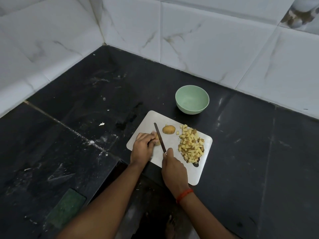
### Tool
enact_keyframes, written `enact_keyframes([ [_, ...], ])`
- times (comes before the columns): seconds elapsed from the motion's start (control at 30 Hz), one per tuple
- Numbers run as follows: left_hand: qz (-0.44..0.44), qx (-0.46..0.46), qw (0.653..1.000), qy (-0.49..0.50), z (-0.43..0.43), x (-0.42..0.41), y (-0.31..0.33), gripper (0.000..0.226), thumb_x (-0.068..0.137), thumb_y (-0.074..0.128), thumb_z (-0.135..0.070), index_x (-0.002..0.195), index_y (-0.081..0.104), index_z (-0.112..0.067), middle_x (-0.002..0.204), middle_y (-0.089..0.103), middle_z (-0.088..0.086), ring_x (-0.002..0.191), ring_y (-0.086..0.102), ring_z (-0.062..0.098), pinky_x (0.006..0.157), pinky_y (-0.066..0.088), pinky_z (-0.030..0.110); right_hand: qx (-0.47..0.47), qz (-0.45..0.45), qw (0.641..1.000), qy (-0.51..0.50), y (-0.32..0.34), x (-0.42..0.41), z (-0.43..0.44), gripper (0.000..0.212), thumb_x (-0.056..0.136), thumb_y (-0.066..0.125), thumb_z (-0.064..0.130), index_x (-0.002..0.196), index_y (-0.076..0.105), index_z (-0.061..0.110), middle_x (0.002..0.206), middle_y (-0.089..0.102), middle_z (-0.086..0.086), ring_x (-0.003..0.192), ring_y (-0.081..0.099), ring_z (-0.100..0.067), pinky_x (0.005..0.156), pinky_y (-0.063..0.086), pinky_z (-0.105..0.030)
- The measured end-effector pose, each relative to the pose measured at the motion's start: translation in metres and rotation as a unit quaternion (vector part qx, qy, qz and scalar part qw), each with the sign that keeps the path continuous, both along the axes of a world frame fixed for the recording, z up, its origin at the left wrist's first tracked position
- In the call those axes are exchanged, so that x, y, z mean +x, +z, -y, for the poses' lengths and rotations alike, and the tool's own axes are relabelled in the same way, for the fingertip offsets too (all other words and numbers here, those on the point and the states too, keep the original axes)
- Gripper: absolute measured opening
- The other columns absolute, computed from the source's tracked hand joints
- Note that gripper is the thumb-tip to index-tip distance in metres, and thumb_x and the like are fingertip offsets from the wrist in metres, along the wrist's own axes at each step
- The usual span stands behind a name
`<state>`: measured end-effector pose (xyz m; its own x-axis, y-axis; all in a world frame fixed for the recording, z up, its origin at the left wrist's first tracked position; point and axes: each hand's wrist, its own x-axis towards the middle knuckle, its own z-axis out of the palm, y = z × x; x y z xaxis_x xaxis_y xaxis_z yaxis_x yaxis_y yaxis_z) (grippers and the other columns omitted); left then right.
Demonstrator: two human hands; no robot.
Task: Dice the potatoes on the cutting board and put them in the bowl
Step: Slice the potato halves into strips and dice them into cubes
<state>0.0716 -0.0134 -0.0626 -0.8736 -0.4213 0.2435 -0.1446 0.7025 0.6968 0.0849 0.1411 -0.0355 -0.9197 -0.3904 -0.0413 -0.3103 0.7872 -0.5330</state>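
Note:
A steel cutting board (148, 121) lies on the black counter. My left hand (142, 148) grips a potato piece (157, 139) at the board's left side, mostly hidden under my fingers. My right hand (172, 168) holds a knife (160, 138) by the handle, with the blade lying against that piece. A potato half (168, 129) sits just beyond the blade. On the board's right side is a heap of diced potato (190, 144). A pale green bowl (192, 101) stands beyond the board and looks empty.
The black stone counter (77, 104) meets white tiled walls in a corner at the back. A green scrub pad (66, 208) lies near the front left. The counter's front edge cuts in below the board, with floor visible between my arms.

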Motion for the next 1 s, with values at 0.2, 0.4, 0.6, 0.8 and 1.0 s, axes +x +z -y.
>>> enact_keyframes([
  [0.2, -0.012, -0.004, 1.000, -0.008, -0.001, 0.000, 0.001, 0.016, 0.093, 0.070, -0.010, 0.108, 0.076, -0.007, 0.091, 0.072, -0.004, 0.093, 0.052, 0.009, 0.080, 0.043, 0.012, 0.042, -0.001, 0.999, 0.002, 0.000, 0.000, 0.004, 0.008, 0.105, 0.034, 0.025, 0.111, 0.035, 0.020, 0.073, 0.061, 0.000, 0.057, 0.058, -0.024, 0.051, 0.042, -0.034],
  [0.4, 0.005, -0.014, 1.000, -0.002, 0.000, -0.001, -0.004, 0.011, 0.093, 0.069, -0.007, 0.097, 0.078, -0.011, 0.089, 0.073, -0.008, 0.090, 0.049, 0.005, 0.075, 0.042, 0.006, 0.071, 0.019, 0.997, 0.024, 0.008, -0.024, 0.029, 0.037, 0.102, 0.033, 0.014, 0.139, 0.032, 0.018, 0.092, 0.067, -0.007, 0.077, 0.066, -0.026, 0.060, 0.037, -0.031],
  [0.6, 0.014, -0.030, 0.999, 0.013, -0.003, 0.001, -0.005, 0.010, 0.095, 0.067, -0.010, 0.092, 0.076, -0.013, 0.087, 0.071, -0.010, 0.089, 0.046, 0.005, 0.071, 0.047, 0.014, 0.076, 0.002, 0.996, 0.046, 0.013, -0.027, 0.033, 0.049, 0.104, 0.032, 0.016, 0.152, 0.024, 0.018, 0.095, 0.067, -0.009, 0.080, 0.067, -0.027, 0.064, 0.040, -0.033],
  [0.8, 0.017, -0.026, 0.999, 0.017, -0.003, 0.001, -0.004, 0.012, 0.091, 0.068, -0.004, 0.100, 0.077, -0.006, 0.094, 0.074, -0.001, 0.094, 0.047, 0.007, 0.081, 0.045, 0.014, 0.139, 0.040, 0.987, 0.066, 0.002, 0.032, -0.014, 0.030, 0.102, 0.032, 0.011, 0.132, 0.027, 0.018, 0.097, 0.066, -0.005, 0.075, 0.068, -0.026, 0.057, 0.042, -0.034],
  [1.0, 0.003, -0.024, 1.000, 0.019, 0.000, 0.001, -0.006, 0.018, 0.089, 0.072, -0.007, 0.106, 0.077, -0.009, 0.090, 0.073, -0.002, 0.090, 0.047, 0.005, 0.076, 0.050, 0.017, 0.052, 0.039, 0.998, -0.007, 0.004, 0.048, -0.038, 0.013, 0.106, 0.025, 0.036, 0.095, 0.022, 0.029, 0.068, 0.059, 0.005, 0.059, 0.063, -0.022, 0.056, 0.052, -0.038],
])
